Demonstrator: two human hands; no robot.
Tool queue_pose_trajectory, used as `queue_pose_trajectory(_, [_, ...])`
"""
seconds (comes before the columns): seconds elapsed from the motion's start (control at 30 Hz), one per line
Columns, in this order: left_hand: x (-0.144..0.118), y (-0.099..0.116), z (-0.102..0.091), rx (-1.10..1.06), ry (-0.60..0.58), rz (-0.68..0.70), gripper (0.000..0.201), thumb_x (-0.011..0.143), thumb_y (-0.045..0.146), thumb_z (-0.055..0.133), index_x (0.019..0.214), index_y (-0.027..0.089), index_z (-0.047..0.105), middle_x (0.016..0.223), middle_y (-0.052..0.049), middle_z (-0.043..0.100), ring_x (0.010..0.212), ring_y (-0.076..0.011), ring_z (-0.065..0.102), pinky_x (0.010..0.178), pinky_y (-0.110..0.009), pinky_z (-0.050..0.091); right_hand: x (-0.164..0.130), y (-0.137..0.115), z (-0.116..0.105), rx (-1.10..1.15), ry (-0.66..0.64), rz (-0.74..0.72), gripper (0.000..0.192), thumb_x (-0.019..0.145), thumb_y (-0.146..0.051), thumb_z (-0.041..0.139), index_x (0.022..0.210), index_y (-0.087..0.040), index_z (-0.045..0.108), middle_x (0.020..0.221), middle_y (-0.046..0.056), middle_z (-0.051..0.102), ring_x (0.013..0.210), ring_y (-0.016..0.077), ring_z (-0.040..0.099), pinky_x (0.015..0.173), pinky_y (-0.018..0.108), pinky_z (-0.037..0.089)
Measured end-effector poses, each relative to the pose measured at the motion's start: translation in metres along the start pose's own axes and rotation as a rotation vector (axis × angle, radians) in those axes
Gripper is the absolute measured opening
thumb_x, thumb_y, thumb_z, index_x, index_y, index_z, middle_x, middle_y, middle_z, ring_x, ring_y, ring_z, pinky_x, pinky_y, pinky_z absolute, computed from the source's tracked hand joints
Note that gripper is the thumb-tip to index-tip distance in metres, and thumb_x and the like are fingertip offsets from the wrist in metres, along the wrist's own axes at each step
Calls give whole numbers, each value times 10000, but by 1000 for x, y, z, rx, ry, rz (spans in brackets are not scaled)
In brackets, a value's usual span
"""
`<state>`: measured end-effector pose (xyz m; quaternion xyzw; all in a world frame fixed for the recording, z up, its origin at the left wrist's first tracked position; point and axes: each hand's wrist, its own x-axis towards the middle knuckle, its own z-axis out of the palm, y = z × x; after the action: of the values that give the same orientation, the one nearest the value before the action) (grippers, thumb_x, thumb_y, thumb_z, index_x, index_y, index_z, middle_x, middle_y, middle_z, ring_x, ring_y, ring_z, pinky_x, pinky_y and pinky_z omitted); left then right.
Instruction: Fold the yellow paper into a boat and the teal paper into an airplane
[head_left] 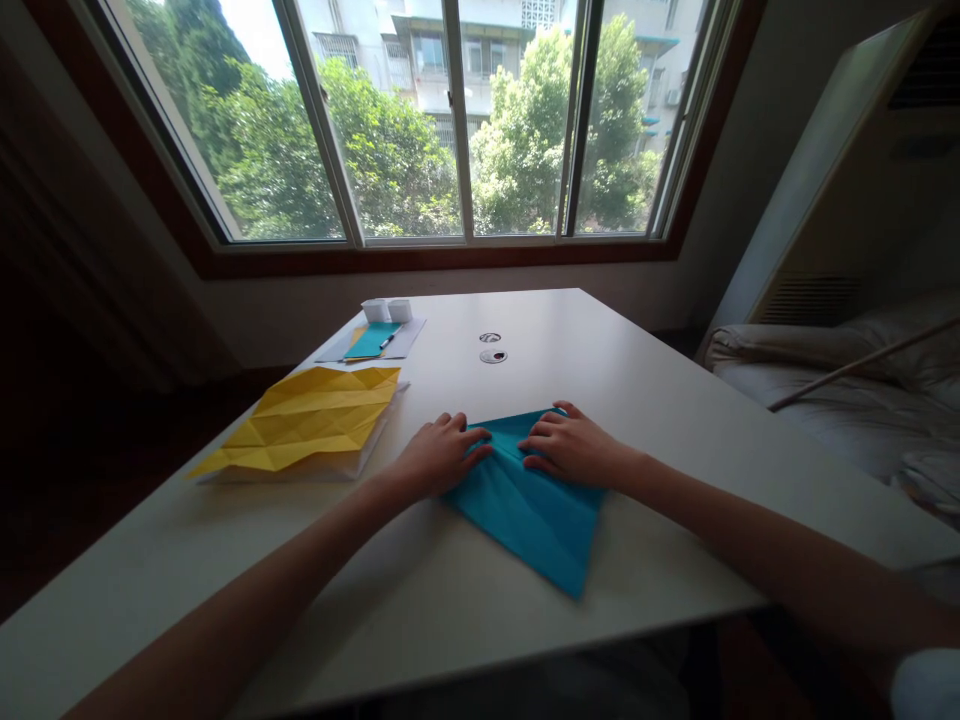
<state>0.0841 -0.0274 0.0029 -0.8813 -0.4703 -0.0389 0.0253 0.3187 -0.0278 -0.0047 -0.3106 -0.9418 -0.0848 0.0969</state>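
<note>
The blue folded paper [529,500] lies flat on the white table [637,400], close to the near edge, one corner pointing toward that edge. The left hand [439,455] and right hand [570,445] press flat on its far portion, fingertips almost meeting; neither grip closes on anything. A creased yellow paper [307,425] lies to the left, near the left edge. Further back: a small blue sheet with a pen [373,340] and two white cups [386,309]. Two round grommets [492,347] sit beyond the hands. Right side offers open surface.
</note>
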Motion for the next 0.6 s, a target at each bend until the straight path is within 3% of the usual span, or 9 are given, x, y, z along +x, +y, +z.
queue_pose_trajectory(0.07, [-2,0,-5,-21,18,62,405,889,486,293,1113,307,579,1012,-85,528,948,-247,506,815,-396,425,0,2,0,-9,-2,39,399,908,-435,307,1055,-239,622,992,95,620,927,238,543,882,451,302])
queue_pose_trajectory(0.23, [-6,2,-10,-90,32,267,270,864,401,430,973,299,655,1236,-52,452,1161,-252,378,950,-397,351,-3,5,4,-68,-52,119,421,907,-441,291,1202,-263,532,1022,117,577,920,263,523,815,438,350])
queue_pose_trajectory(0.33, [-7,6,-12,-94,32,345,210,839,339,482,901,288,676,1358,-7,368,1290,-278,211,1034,-436,235,-3,6,10,-56,-84,121,442,910,-439,274,1310,-298,401,1126,118,539,975,279,512,839,465,352])
queue_pose_trajectory(0.4, [-7,8,-13,-94,37,367,189,835,310,488,857,279,674,1356,8,387,1319,-284,144,1056,-478,152,-2,8,13,-25,-97,92,445,917,-436,244,1335,-325,350,1173,106,516,1019,281,498,860,470,352])
queue_pose_trajectory(0.5, [-6,8,-9,-114,34,377,193,863,254,438,862,243,631,1140,-17,574,1236,-231,343,1059,-486,114,-1,12,16,11,-107,52,442,921,-430,230,1345,-346,322,1200,95,501,1070,279,476,893,476,344])
queue_pose_trajectory(0.6, [-3,8,-2,-100,51,333,172,868,217,409,876,199,580,907,-19,621,921,-155,561,1041,-440,195,-1,16,18,30,-109,26,436,922,-411,254,1346,-342,323,1213,93,491,1091,270,466,918,478,334])
